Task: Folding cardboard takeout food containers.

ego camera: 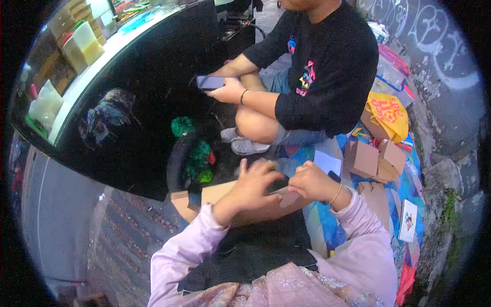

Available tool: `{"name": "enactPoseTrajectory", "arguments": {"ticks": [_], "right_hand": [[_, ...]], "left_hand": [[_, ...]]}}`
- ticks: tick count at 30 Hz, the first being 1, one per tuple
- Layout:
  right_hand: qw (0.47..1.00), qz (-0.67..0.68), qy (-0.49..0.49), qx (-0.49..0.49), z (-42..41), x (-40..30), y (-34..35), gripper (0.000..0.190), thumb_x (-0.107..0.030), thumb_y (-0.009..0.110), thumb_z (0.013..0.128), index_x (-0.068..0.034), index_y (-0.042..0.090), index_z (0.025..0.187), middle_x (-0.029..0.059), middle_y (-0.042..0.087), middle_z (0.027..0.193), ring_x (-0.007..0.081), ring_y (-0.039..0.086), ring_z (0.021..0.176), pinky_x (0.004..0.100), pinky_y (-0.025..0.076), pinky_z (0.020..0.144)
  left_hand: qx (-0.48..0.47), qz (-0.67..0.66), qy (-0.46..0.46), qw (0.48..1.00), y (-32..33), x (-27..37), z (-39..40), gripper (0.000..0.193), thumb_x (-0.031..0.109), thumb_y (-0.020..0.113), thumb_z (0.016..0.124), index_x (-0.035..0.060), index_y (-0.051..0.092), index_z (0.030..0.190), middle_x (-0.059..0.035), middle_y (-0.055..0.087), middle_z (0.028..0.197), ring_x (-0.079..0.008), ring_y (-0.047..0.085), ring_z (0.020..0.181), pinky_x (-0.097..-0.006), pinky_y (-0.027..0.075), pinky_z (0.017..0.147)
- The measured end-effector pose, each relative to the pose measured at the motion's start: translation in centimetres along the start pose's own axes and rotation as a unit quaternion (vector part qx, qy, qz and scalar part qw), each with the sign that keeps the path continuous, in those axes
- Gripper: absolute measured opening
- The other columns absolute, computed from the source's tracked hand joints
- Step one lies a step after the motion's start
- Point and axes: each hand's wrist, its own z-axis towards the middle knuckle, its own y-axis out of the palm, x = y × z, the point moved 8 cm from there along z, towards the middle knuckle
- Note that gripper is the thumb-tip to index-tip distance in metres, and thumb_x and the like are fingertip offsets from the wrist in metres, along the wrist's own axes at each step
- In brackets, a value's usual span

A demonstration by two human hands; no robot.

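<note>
My left hand (pixel 255 186) is raised before me with its fingers apart, blurred and holding nothing that I can see. Just to its right, my right hand (pixel 314 183) has curled fingers. Whether something small is pinched in them is hidden. Below both hands lies a brown cardboard piece (pixel 264 215), perhaps an opened box, partly covered by my left hand and forearm. I cannot tell if either hand touches it.
Opposite me sits a person in a black top (pixel 330 69), holding a phone (pixel 211 82). On the right, small cardboard boxes (pixel 360 159) and a yellow bag (pixel 387 115) rest on a patterned mat (pixel 330 222) beside a wall (pixel 452 126). A lit counter (pixel 111 50) stands left, with green plastic bags (pixel 197 157) nearby.
</note>
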Motion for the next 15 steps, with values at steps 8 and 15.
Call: {"name": "enactPoseTrajectory", "arguments": {"ticks": [8,15], "right_hand": [[0.992,-0.018,0.067,-0.109,-0.4,-0.1,0.2,0.022,-0.031,0.060,0.078,-0.012,0.058,0.067,0.0087,0.059,0.066,0.0252,0.060,0.068,0.0403,0.041,0.062],[0.990,0.022,0.119,-0.074,2.8,-3.8,1.6,0.018,-0.025,0.057,0.076,-0.007,0.060,0.077,0.0127,0.061,0.069,0.0303,0.061,0.069,0.0422,0.048,0.062]], "left_hand": [[-0.145,-0.101,-0.190,0.966,-0.5,-7.9,-2.8,0.097,0.030,0.078,0.063,0.0017,0.025,0.139,-0.0250,0.050,0.119,-0.0356,0.053,0.106,-0.0361,0.044,0.089],[-0.118,-0.215,-0.177,0.953,-0.1,-7.2,-2.4,0.080,0.022,0.077,0.063,0.0013,0.040,0.130,-0.0139,0.063,0.093,-0.0313,0.061,0.088,-0.0359,0.045,0.081]]}}
